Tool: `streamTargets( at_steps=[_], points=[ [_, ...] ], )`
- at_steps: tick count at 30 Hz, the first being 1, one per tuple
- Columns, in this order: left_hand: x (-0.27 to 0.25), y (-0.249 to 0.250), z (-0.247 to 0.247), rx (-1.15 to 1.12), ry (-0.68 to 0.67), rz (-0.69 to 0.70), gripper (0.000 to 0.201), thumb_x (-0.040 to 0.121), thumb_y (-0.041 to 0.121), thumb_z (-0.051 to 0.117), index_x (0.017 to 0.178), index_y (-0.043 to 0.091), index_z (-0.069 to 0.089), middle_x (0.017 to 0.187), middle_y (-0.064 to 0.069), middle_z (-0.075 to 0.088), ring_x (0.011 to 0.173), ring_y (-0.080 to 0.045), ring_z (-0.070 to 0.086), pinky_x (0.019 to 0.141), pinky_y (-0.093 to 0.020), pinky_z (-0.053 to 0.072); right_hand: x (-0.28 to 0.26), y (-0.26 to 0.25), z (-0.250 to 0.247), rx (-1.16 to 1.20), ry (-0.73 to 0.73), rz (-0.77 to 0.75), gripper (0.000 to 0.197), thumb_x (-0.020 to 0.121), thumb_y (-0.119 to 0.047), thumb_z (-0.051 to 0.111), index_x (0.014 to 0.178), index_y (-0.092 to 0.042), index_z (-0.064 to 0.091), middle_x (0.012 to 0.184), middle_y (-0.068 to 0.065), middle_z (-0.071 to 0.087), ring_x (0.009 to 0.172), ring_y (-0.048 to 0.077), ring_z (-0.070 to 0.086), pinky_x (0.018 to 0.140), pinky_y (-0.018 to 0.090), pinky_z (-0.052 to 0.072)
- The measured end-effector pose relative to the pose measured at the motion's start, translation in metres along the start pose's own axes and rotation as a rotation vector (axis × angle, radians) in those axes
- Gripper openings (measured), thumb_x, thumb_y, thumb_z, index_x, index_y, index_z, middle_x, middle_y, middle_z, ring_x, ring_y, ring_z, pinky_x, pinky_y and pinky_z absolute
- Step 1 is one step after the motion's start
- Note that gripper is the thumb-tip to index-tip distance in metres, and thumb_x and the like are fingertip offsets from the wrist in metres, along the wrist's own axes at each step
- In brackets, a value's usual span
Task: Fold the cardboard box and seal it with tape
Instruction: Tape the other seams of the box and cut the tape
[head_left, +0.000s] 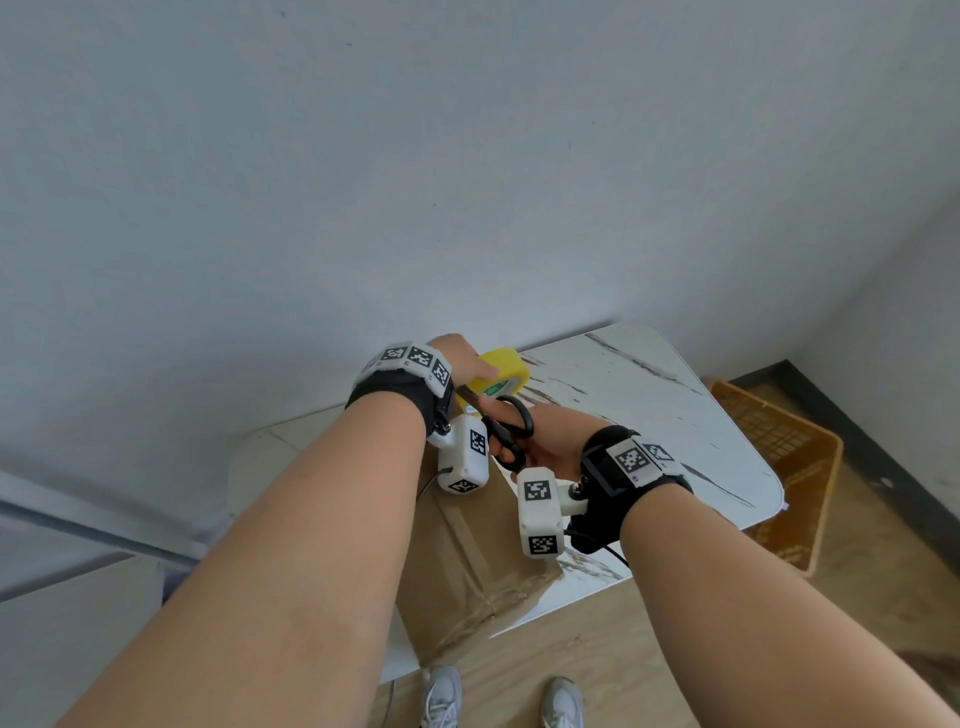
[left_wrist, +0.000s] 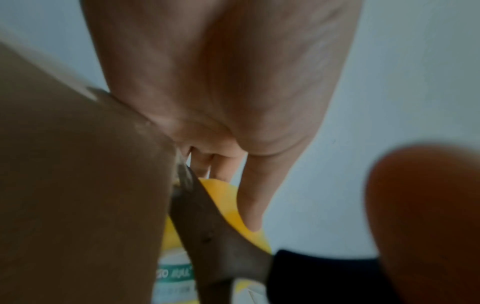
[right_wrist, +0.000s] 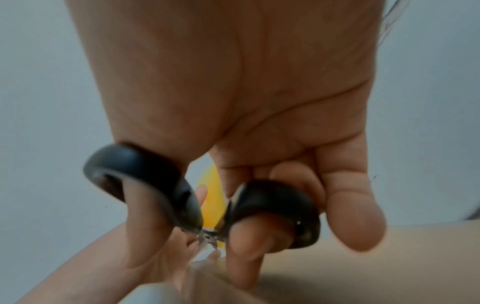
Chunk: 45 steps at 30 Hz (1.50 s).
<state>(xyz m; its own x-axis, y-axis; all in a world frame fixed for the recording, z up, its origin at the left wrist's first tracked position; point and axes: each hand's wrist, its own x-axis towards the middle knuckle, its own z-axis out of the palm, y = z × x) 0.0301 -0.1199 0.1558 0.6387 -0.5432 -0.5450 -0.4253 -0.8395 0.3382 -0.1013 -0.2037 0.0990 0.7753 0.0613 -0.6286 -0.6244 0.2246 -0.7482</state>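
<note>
Scissors (head_left: 506, 430) gripped by right hand (head_left: 553, 441), left hand (head_left: 460, 358) gripping tape roll (head_left: 501, 375) over box (head_left: 467, 561); tape thin, sticky—keep taut.

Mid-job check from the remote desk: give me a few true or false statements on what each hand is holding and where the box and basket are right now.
1. The right hand has its fingers through the black scissors. True.
2. The left hand holds a blue tape roll. False: the yellow tape roll is in it.
3. The cardboard box lies on the white marble-patterned table. True.
4. The scissors lie loose on the table. False: they are held up at the tape, over the box.
5. The orange basket stands on the table. False: it sits on the floor, right of the table.
</note>
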Motion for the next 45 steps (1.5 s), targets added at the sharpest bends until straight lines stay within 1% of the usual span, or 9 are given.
streamTargets(
  at_steps=[3,9,17,24,29,34,39,42,45],
  points=[
    [0.002,-0.003,0.001,-0.032,0.018,-0.018,0.046,0.090,0.046,0.056,0.108,0.005,0.063,0.104,-0.010,0.061,0.084,-0.023,0.054,0.069,-0.028,0.040,0.002,0.004,-0.003,-0.029,-0.001,-0.006,0.052,0.074,-0.061,0.066,0.075,-0.009,0.059,0.073,0.006,0.051,0.057,0.014,0.045,0.049,0.022,0.040],
    [-0.007,-0.009,-0.003,-0.125,0.048,0.012,0.053,0.096,0.042,0.049,0.138,0.011,0.048,0.146,-0.011,0.043,0.133,-0.027,0.042,0.108,-0.031,0.034,0.000,0.006,-0.005,-0.061,0.000,-0.023,0.044,0.084,-0.052,0.063,0.068,-0.011,0.058,0.062,0.001,0.053,0.052,0.010,0.045,0.053,0.021,0.039],
    [-0.012,-0.021,-0.002,-0.438,0.120,0.092,0.043,0.093,0.037,0.056,0.133,0.021,0.055,0.140,-0.002,0.052,0.127,-0.020,0.049,0.095,-0.023,0.035,-0.002,0.009,-0.018,-0.484,0.177,0.145,0.055,0.067,-0.074,0.065,0.063,-0.020,0.071,0.068,0.003,0.059,0.057,0.017,0.047,0.065,0.029,0.040],
    [-0.008,-0.026,0.002,-0.560,0.116,0.090,0.042,0.089,0.034,0.063,0.129,0.021,0.060,0.135,0.000,0.056,0.123,-0.017,0.052,0.091,-0.020,0.035,0.007,0.021,-0.045,-0.767,0.451,0.319,0.043,0.091,-0.046,0.058,0.067,-0.011,0.058,0.070,0.003,0.062,0.058,0.018,0.053,0.057,0.026,0.042],
    [-0.006,-0.024,0.002,-0.489,0.079,0.095,0.048,0.089,0.040,0.062,0.133,0.023,0.055,0.142,0.000,0.050,0.131,-0.019,0.046,0.096,-0.022,0.033,0.016,0.036,-0.060,-1.039,0.631,0.425,0.045,0.086,-0.048,0.061,0.063,-0.012,0.048,0.066,0.001,0.056,0.058,0.017,0.051,0.050,0.024,0.038],
    [-0.005,-0.023,0.003,-0.479,0.055,0.107,0.043,0.087,0.038,0.065,0.128,0.027,0.060,0.135,0.003,0.056,0.123,-0.014,0.051,0.090,-0.018,0.034,0.028,0.057,-0.061,-1.090,0.647,0.430,0.038,0.087,-0.034,0.062,0.061,-0.012,0.045,0.055,0.000,0.046,0.047,0.014,0.042,0.044,0.023,0.034],
    [-0.006,-0.021,0.004,-0.484,0.040,0.110,0.043,0.085,0.032,0.069,0.127,0.025,0.060,0.134,0.003,0.057,0.117,-0.010,0.052,0.088,-0.018,0.033,0.039,0.075,-0.059,-1.149,0.559,0.459,0.035,0.093,-0.020,0.050,0.060,-0.010,0.044,0.055,0.002,0.045,0.049,0.015,0.043,0.057,0.028,0.042],
    [-0.007,-0.021,0.004,-0.470,0.042,0.102,0.045,0.084,0.030,0.070,0.127,0.024,0.060,0.135,0.002,0.056,0.123,-0.015,0.051,0.091,-0.019,0.033,0.038,0.079,-0.061,-1.106,0.512,0.459,0.032,0.100,-0.019,0.039,0.078,-0.005,0.057,0.068,0.005,0.050,0.078,0.022,0.059,0.079,0.029,0.045],
    [-0.008,-0.018,0.003,-0.443,0.066,0.117,0.043,0.085,0.028,0.070,0.126,0.022,0.061,0.134,0.001,0.057,0.123,-0.017,0.051,0.090,-0.019,0.034,0.028,0.072,-0.063,-1.046,0.498,0.434,0.024,0.098,-0.018,0.045,0.106,-0.004,0.063,0.119,0.011,0.063,0.091,0.022,0.060,0.089,0.030,0.045]
  ],
)
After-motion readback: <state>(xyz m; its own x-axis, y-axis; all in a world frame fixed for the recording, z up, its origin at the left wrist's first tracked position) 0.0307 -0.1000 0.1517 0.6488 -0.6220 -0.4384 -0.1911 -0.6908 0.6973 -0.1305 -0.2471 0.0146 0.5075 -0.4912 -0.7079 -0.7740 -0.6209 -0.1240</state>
